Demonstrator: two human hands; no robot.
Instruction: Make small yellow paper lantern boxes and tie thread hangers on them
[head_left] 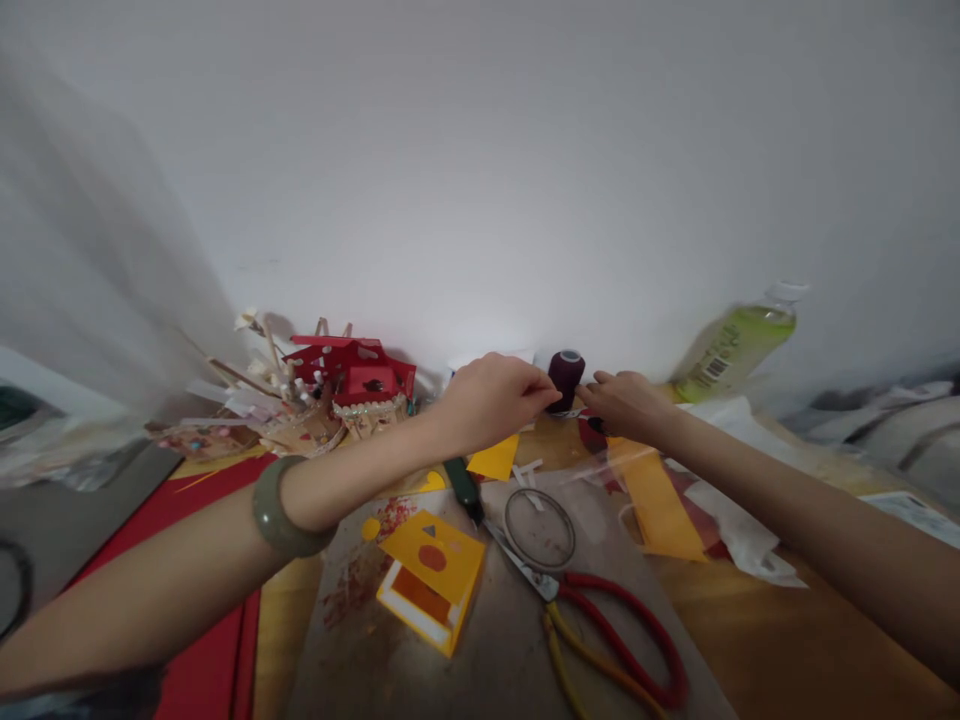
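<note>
while left fingers [538, 402] pinch together, right fingers [601, 393] unclear, the spool [566, 374] stands between them.

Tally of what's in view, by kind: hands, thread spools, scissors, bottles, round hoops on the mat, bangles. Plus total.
Hands: 2 (left hand, right hand)
Thread spool: 1
Scissors: 1 pair
Bottle: 1
Round hoop: 1
Bangle: 1
Total: 7

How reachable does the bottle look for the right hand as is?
Probably yes: the bottle stands close by, to the right of the right hand, and nothing visible blocks its upper part. Can't tell whether that hand is already holding something.
</note>
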